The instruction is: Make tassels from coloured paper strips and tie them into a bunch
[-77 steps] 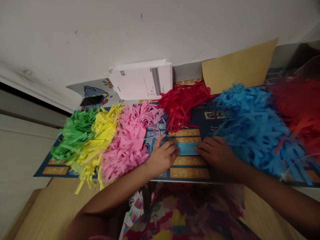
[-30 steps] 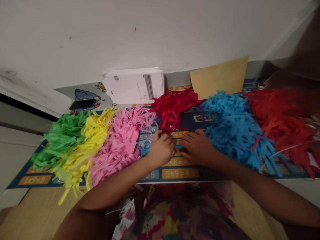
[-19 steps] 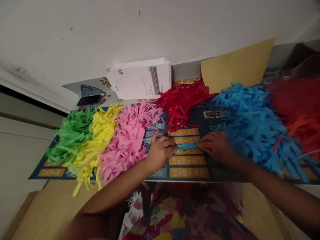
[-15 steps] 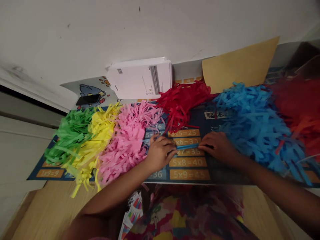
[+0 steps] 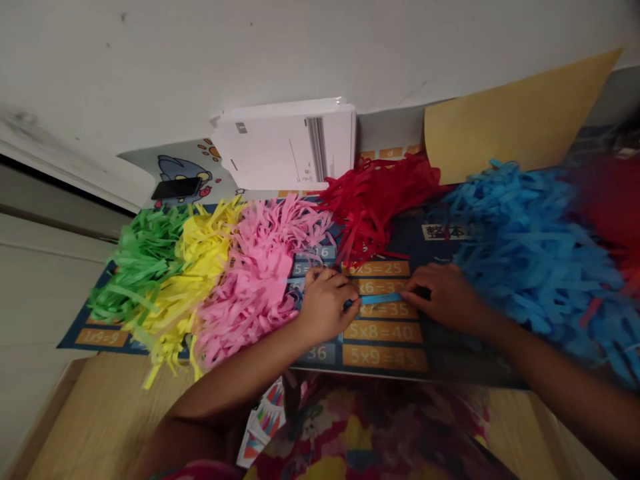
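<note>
A blue paper strip (image 5: 381, 298) spans the gap between the left hand (image 5: 327, 303) and the right hand (image 5: 443, 297). The left hand's fingers close on one end; the right hand pinches the other. The exposed middle runs nearly straight over the multiplication mat (image 5: 384, 333); contact with it cannot be told. Pink paper shreds (image 5: 255, 267) lie beside the left hand, blue paper shreds (image 5: 535, 260) beside the right.

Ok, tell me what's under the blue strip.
The chart, with parts of two orange rows showing along the edges of the strip. What is printed directly beneath cannot be seen, and the left hand and right hand, gripping its ends, hide more.
</note>
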